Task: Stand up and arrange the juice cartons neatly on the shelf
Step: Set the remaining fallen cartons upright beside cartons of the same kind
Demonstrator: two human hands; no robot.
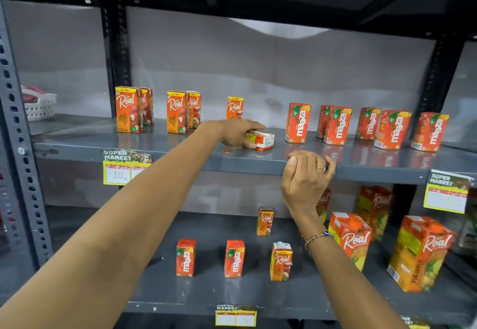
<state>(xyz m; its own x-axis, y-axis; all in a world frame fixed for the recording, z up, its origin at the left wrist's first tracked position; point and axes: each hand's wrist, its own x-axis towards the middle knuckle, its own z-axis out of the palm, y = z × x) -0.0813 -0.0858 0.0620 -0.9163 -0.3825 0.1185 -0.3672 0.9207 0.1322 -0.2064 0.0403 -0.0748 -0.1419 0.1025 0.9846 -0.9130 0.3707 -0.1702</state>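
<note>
Your left hand (236, 132) grips a small Real carton (260, 139) lying on its side near the upper shelf's (180, 148) front edge — orange, with a white end panel facing right. Your right hand (305, 179) hovers at that front edge, fingers loosely curled, holding nothing — Maaza cartons (366, 127) stand upright toward the right end

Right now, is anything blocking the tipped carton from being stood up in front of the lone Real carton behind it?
Nothing visible does. The left hand already grips the tipped carton; the shelf around it is bare, the lone Real carton stands behind, and the nearest Maaza carton stands apart, rightward.
</note>
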